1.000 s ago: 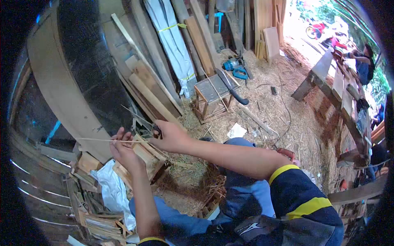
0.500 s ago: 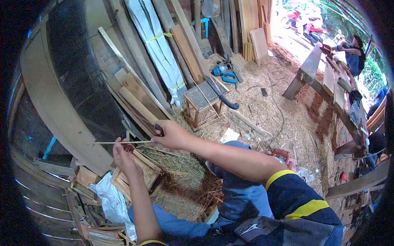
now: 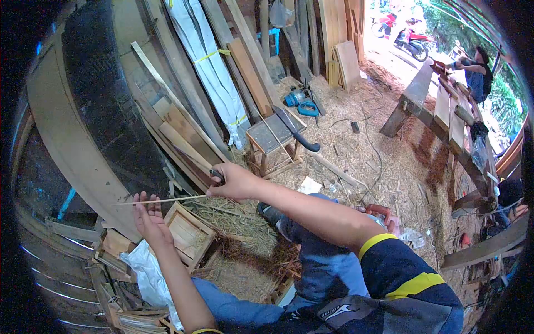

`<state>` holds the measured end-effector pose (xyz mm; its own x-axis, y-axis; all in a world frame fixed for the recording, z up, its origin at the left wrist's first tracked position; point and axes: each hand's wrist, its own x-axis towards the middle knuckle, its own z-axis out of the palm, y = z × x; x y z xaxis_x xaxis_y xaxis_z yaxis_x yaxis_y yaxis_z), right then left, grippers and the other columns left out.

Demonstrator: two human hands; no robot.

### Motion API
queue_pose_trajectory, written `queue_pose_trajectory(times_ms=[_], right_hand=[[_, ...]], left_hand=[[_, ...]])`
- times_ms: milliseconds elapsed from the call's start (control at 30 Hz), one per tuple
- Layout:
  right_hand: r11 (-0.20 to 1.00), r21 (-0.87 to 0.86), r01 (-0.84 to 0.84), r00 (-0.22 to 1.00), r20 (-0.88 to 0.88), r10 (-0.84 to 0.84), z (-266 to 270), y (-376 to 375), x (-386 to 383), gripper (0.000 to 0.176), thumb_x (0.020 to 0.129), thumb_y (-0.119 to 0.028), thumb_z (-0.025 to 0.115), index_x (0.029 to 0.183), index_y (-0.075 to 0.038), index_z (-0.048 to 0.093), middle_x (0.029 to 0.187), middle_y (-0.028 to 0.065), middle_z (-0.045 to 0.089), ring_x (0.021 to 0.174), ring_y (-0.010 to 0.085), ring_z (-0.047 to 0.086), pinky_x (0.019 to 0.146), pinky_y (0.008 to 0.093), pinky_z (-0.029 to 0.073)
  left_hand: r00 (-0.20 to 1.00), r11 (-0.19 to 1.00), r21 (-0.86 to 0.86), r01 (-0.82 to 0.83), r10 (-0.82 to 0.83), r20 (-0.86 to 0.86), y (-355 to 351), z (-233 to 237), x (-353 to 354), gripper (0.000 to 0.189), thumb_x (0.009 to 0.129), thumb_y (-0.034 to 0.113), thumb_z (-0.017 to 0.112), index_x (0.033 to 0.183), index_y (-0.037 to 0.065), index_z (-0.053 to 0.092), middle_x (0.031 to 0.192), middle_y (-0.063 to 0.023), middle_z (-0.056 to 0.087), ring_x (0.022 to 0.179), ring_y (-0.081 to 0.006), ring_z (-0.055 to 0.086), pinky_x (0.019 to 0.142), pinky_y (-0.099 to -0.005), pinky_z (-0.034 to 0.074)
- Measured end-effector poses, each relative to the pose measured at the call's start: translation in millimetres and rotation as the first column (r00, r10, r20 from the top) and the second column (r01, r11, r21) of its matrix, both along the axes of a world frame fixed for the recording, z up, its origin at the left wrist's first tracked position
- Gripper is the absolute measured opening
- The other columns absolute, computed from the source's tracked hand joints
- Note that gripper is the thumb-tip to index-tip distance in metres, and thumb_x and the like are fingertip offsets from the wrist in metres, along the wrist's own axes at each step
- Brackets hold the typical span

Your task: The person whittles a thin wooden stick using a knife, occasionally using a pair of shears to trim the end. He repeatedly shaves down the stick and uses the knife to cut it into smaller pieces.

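My right hand [image 3: 236, 181] is closed, with the end of a thin pale wooden stick [image 3: 175, 199] at its thumb and fingertips. A dark, rounded piece [image 3: 217, 176], like a tool's handle, shows in the same grip; most of it is hidden. The stick points left across my left hand [image 3: 151, 221], whose palm is turned up and fingers are stretched apart. Below the hands, a shallow wooden box [image 3: 188, 236] stands beside a heap of thin shavings [image 3: 245, 222].
A small table [image 3: 270, 133] carries a dark blade with a curved black handle [image 3: 306, 143]. A blue power tool [image 3: 300, 100] lies on the shavings-covered floor. Boards [image 3: 247, 75] lean along the wall. To the right is a long wooden bench [image 3: 439, 119], with a person [image 3: 476, 75] at its far end.
My left hand has moved left and down, and its fingers have spread from a curled pose. The stick now slopes down toward the left. My right hand has barely moved.
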<state>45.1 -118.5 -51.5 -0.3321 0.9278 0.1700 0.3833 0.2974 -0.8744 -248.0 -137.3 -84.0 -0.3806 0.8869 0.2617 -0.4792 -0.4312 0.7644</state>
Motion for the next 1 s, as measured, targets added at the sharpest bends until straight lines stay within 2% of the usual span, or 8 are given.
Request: queue_pose_trajectory(times_ms=[167, 267, 367, 467, 567, 667, 833, 1000], right_hand=[[0.998, -0.018, -0.056, 0.996, -0.077, 0.055, -7, 3, 0, 0.044, 0.073, -0.029, 0.088, 0.087, -0.001, 0.057, 0.077, 0.0092, 0.063, 0.073, 0.0267, 0.060, 0.072, 0.0418, 0.050], [0.999, -0.039, -0.035, 0.998, 0.042, 0.037, 17, -9, 1, 0.049, 0.079, -0.024, 0.087, 0.076, -0.009, 0.041, 0.070, 0.0079, 0.064, 0.070, 0.0145, 0.061, 0.066, 0.0364, 0.049], [0.997, 0.079, -0.026, 0.993, 0.115, 0.016, 9, -6, 2, 0.045, 0.080, -0.030, 0.084, 0.078, -0.007, 0.045, 0.071, 0.0128, 0.062, 0.070, 0.0243, 0.064, 0.067, 0.0394, 0.049], [0.980, 0.172, 0.098, 0.976, 0.176, -0.129, -2, -5, -1, 0.041, 0.082, -0.033, 0.080, 0.081, -0.004, 0.052, 0.075, 0.0184, 0.062, 0.074, 0.0362, 0.065, 0.069, 0.0448, 0.050], [0.954, 0.223, 0.201, 0.965, 0.122, -0.232, -10, -6, -3, 0.035, 0.086, -0.031, 0.075, 0.086, -0.002, 0.056, 0.079, 0.0218, 0.064, 0.078, 0.0429, 0.064, 0.071, 0.0494, 0.050], [0.960, 0.157, 0.233, 0.952, 0.164, -0.258, -1, -13, -1, 0.031, 0.087, -0.027, 0.072, 0.093, 0.002, 0.062, 0.089, 0.0267, 0.069, 0.088, 0.0450, 0.068, 0.079, 0.0505, 0.054], [0.945, 0.241, 0.221, 0.958, 0.127, -0.256, -19, -15, -3, 0.034, 0.088, -0.030, 0.073, 0.086, 0.000, 0.057, 0.079, 0.0223, 0.063, 0.077, 0.0437, 0.064, 0.072, 0.0505, 0.050], [0.957, 0.187, 0.222, 0.969, 0.069, -0.238, -2, -35, -12, 0.034, 0.089, -0.029, 0.073, 0.086, 0.000, 0.056, 0.079, 0.0223, 0.064, 0.077, 0.0434, 0.064, 0.070, 0.0501, 0.050]], left_hand=[[0.998, 1.000, 0.001, 0.010, -0.010, 0.055, 0, -4, -15, 0.032, 0.105, 0.020, 0.061, 0.132, 0.003, 0.057, 0.124, -0.0097, 0.066, 0.107, -0.0226, 0.067, 0.093, -0.0356, 0.057], [0.998, 1.000, -0.001, 0.018, -0.018, 0.066, -2, -4, -19, 0.028, 0.104, 0.018, 0.063, 0.127, 0.003, 0.059, 0.119, -0.0090, 0.067, 0.105, -0.0213, 0.067, 0.091, -0.0346, 0.058], [0.999, 1.000, -0.008, -0.001, 0.001, 0.044, -3, -5, -22, 0.026, 0.103, 0.018, 0.064, 0.125, 0.003, 0.060, 0.116, -0.0088, 0.067, 0.103, -0.0204, 0.067, 0.090, -0.0344, 0.059], [1.000, 1.000, -0.009, -0.022, 0.022, 0.008, -7, -3, -23, 0.026, 0.103, 0.019, 0.064, 0.122, 0.003, 0.061, 0.113, -0.0085, 0.067, 0.101, -0.0199, 0.067, 0.090, -0.0346, 0.059], [0.993, 0.995, -0.046, -0.085, 0.081, -0.085, -10, 0, -26, 0.025, 0.103, 0.019, 0.064, 0.121, 0.002, 0.061, 0.112, -0.0083, 0.067, 0.099, -0.0194, 0.068, 0.089, -0.0339, 0.058], [0.968, 0.979, -0.103, -0.177, 0.154, -0.200, -16, 10, -19, 0.024, 0.103, 0.018, 0.064, 0.121, 0.001, 0.061, 0.111, -0.0085, 0.067, 0.096, -0.0183, 0.068, 0.085, -0.0325, 0.059], [0.847, 0.970, -0.027, -0.242, 0.198, -0.494, -15, 3, -17, 0.022, 0.103, 0.014, 0.064, 0.119, -0.001, 0.063, 0.111, -0.0089, 0.067, 0.092, -0.0150, 0.067, 0.080, -0.0293, 0.058], [0.779, 0.968, 0.070, -0.240, 0.235, -0.581, -20, -4, -8, 0.017, 0.102, 0.010, 0.064, 0.115, -0.001, 0.064, 0.112, -0.0084, 0.067, 0.091, -0.0135, 0.066, 0.080, -0.0285, 0.056]])
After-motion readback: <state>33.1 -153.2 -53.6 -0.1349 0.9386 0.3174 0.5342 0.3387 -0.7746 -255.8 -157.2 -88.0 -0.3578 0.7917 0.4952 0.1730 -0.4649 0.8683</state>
